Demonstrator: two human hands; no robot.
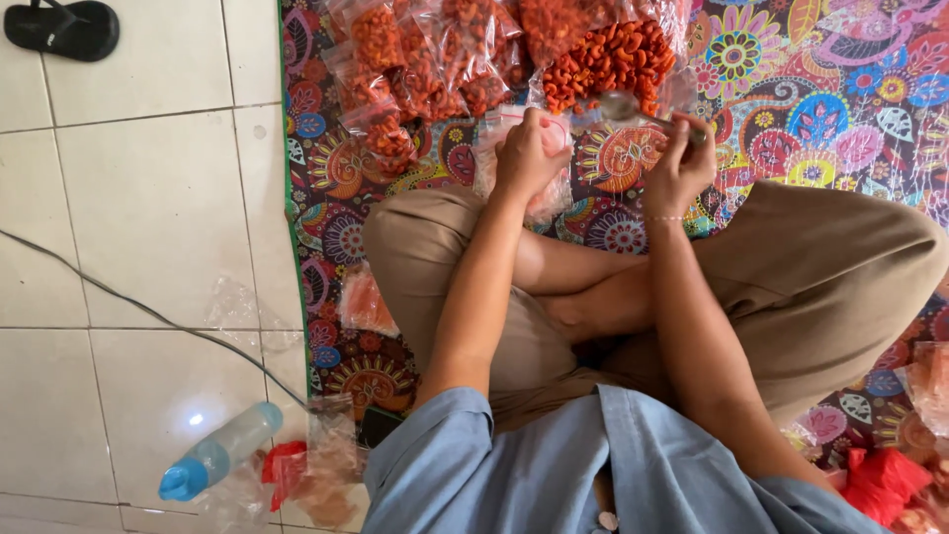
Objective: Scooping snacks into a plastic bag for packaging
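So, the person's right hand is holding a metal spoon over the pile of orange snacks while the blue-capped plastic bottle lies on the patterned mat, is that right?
Not quite: the head view shows the clear plastic bottle with the blue cap lying on the white tiled floor, beside the colourful patterned mat, not on it. The right hand does hold the metal spoon at the pile of orange snacks.

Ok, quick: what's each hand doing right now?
Left hand: closed on a small clear plastic bag.
Right hand: closed on a metal spoon by the orange snack pile.
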